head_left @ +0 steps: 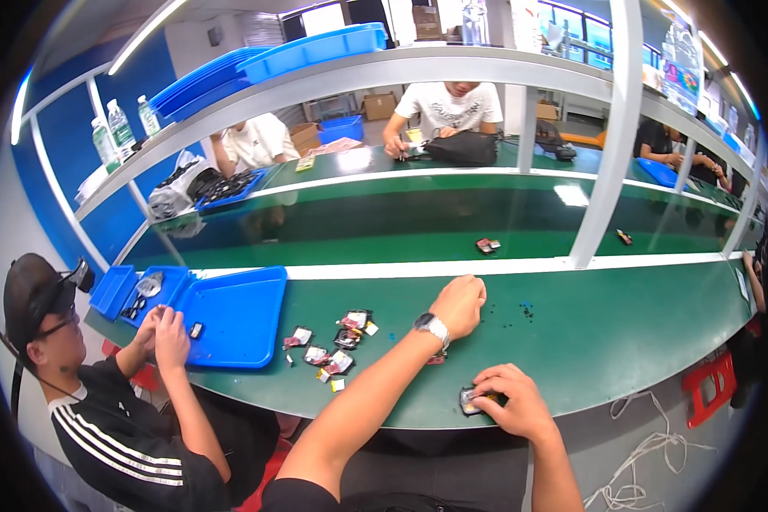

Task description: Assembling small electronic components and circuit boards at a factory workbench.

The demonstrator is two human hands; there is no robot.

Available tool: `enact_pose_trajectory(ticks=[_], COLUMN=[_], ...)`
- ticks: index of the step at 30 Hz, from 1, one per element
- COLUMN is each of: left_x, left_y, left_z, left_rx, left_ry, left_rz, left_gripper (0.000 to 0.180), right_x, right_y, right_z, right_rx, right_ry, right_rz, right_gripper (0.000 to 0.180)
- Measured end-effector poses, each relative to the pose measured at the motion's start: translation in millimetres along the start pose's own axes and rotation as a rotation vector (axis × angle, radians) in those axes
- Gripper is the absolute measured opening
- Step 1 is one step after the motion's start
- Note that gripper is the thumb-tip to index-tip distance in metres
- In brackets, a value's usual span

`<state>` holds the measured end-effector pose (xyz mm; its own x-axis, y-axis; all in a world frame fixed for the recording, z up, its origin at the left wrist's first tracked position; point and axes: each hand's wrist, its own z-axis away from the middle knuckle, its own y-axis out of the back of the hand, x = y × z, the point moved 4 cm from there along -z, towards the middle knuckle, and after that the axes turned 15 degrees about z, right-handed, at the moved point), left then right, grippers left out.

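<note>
My left hand (458, 307), with a metal-band watch (433, 329) on its wrist, reaches over the middle of the green bench. Its fingers are curled together, and anything in them is hidden. Just to its right lie several tiny dark pieces (526, 312) and a few blue bits. Close to the bench's near edge, my right hand (514, 401) grips a small black-framed electronic unit (468, 400) from its right side, resting on the bench. To the left of my left arm is a loose group of similar units (343, 340) with red, white and yellow parts.
A blue tray (269, 320) stands at the left, where a co-worker (136, 401) handles small parts. A belt (367, 224) carries a few units behind a white rail. A metal upright (610, 145) rises to a shelf. A red stool (710, 388) and white cables (648, 452) are at the right.
</note>
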<state>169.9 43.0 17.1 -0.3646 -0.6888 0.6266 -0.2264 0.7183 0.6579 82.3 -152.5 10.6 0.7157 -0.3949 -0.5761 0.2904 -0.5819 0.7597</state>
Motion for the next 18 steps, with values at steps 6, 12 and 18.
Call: enact_pose_trajectory(ticks=[6,12,18], left_x=[61,52,44], left_y=[48,32,31], left_z=[109,186,202], left_rx=[0.18,0.31,0.367], left_ry=[0.298,0.478,0.511], left_rz=[0.538,0.879,0.927], left_gripper=[0.012,0.012,0.018], right_x=[-11,-27,-30], right_y=[4,-6,-25], right_z=[3,-6,-11], right_rx=[0.015,-0.002,0.057], right_ry=[-0.062,0.029,0.072], right_rz=[-0.06,-0.043,-0.133], right_gripper=[0.01,0.009,0.011])
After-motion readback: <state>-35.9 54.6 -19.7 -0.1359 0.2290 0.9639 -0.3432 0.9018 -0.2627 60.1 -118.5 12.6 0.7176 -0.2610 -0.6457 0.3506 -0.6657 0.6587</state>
